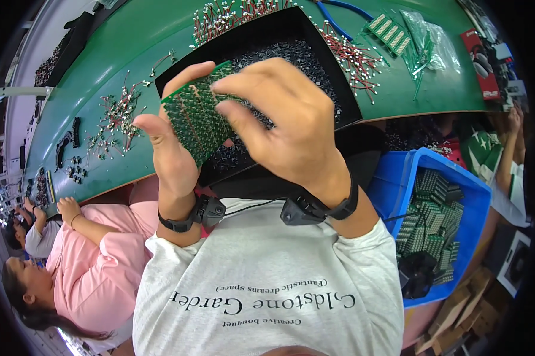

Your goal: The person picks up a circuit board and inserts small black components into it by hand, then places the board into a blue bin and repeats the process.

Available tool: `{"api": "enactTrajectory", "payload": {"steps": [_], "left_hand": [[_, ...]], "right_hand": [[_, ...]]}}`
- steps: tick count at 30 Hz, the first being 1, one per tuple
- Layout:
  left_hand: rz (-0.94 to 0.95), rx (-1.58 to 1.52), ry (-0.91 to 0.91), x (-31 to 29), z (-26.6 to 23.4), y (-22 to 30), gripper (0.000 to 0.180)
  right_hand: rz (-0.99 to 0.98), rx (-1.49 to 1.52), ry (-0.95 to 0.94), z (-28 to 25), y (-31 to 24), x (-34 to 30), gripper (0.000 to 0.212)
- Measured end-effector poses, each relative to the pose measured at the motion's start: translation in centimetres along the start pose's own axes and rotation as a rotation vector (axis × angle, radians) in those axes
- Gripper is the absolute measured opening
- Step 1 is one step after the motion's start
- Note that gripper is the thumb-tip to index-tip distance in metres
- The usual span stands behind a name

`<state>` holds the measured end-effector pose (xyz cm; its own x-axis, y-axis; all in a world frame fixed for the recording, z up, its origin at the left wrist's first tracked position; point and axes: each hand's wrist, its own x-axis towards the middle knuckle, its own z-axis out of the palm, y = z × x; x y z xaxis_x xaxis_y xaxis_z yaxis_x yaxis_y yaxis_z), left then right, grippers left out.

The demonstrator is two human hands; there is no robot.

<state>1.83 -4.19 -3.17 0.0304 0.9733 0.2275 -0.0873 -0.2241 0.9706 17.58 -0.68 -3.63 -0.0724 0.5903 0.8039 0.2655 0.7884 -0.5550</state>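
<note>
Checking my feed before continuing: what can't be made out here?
All in the head view:
Most fingers of the left hand: hidden behind the green board.
The board's far side: turned away.
Whether the right hand pinches anything: too small to tell.
Floor of the blue bin: covered by boards inside.

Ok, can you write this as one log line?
left hand: holds green circuit board | right hand: at board's face | beneath: black tray, small dark parts | right side: blue bin, green boards

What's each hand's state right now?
Left hand: holding the green circuit board panel.
Right hand: partly closed at the panel; can't tell whether it grips anything.
</note>
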Motion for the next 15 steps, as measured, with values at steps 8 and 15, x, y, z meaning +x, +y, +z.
{"api": "enactTrajectory", "payload": {"steps": [8, 15], "left_hand": [[0.035, 0.376, 0.037, -0.2, 0.6, 0.1, 0.100], [0.232, 0.643, 0.011, 0.2, -0.8, -0.3, 0.094]], "right_hand": [[0.054, 0.228, -0.008, 0.9, -1.5, 0.5, 0.025], [0.133, 0.321, -0.042, 0.5, -1.6, 0.6, 0.015]]}}
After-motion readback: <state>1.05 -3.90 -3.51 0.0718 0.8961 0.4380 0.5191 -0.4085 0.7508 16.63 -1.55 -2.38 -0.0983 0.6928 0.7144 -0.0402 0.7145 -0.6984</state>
